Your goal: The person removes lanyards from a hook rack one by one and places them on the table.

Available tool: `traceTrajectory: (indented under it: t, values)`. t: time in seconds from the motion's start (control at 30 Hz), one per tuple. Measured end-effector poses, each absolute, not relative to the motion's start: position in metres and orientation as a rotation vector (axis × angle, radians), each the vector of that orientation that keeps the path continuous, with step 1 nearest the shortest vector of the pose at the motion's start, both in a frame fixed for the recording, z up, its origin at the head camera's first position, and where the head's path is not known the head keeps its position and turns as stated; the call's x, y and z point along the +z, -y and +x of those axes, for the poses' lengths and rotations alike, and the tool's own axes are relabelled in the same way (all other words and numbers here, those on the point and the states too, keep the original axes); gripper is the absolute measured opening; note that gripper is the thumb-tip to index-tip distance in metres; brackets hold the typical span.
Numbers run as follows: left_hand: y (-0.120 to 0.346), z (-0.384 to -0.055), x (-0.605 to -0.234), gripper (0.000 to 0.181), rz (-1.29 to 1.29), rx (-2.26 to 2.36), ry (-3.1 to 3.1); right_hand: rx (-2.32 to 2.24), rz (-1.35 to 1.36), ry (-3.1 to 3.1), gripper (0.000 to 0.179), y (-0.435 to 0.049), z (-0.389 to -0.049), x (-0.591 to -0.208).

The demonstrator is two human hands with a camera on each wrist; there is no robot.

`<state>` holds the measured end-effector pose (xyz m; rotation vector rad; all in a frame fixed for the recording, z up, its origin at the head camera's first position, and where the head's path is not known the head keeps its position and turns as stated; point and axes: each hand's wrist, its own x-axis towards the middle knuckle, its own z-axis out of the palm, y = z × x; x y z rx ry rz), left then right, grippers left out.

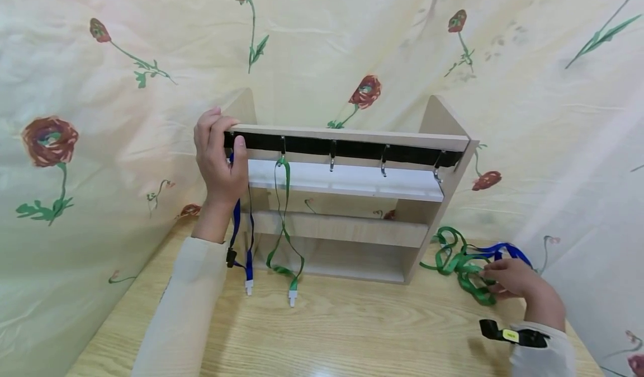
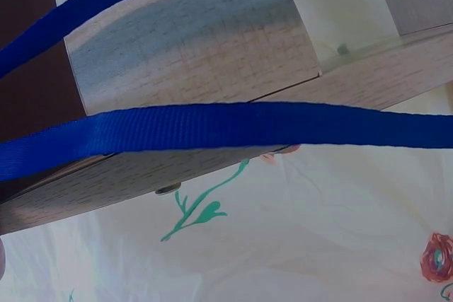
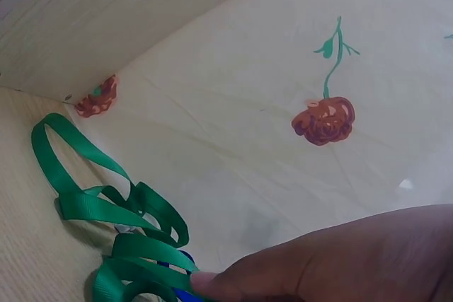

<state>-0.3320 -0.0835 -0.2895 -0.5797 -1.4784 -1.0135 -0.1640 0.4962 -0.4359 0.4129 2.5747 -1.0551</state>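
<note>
A pale wooden shelf rack (image 1: 332, 231) stands on the table, with a black strip of metal hooks along its upper front. My left hand (image 1: 221, 159) grips its upper left corner, thumb in front and fingers over the top edge. Beneath that hand hangs a blue lanyard (image 1: 250, 243); its straps cross the left wrist view. A green lanyard (image 1: 287, 220) hangs from the neighbouring hook. At the right, my right hand (image 1: 518, 282) is at a pile of green lanyards (image 1: 448, 254) and blue lanyards (image 1: 508, 248). One digit touches the pile; whether it pinches a strap is hidden.
Three hooks to the right, including the middle hook (image 1: 332, 156), carry nothing. The wooden table (image 1: 342, 332) extends in front of the rack. A flower-printed cloth (image 1: 312, 41) hangs behind and at both sides.
</note>
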Motion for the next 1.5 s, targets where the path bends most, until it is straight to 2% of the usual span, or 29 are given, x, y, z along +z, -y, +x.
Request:
traceTrajectory:
  t: [0.13, 0.57, 0.97, 1.27, 1.5]
  values:
    - [0.084, -0.332, -0.290, 0.040, -0.578, -1.015, 1.476, -1.022, 0.401, -2.598, 0.071, -0.495, -0.164, -0.433]
    - [0.084, -0.331, -0.290, 0.040, -0.586, -1.016, 1.478, -0.975, 0.480, -2.662, 0.086, -0.500, -0.155, -0.413]
    - [0.084, -0.330, -0.290, 0.040, -0.585, -1.004, 1.496, -0.942, 0.506, -2.945, 0.073, -0.483, -0.142, -0.381]
    - [0.084, -0.330, -0.292, 0.040, -0.584, -1.003, 1.498, -1.060, 0.536, -3.108, 0.063, -0.443, -0.131, -0.359]
    - [0.084, -0.331, -0.291, 0.040, -0.583, -1.002, 1.497, -1.124, 0.409, -3.256, 0.051, -0.411, -0.130, -0.347]
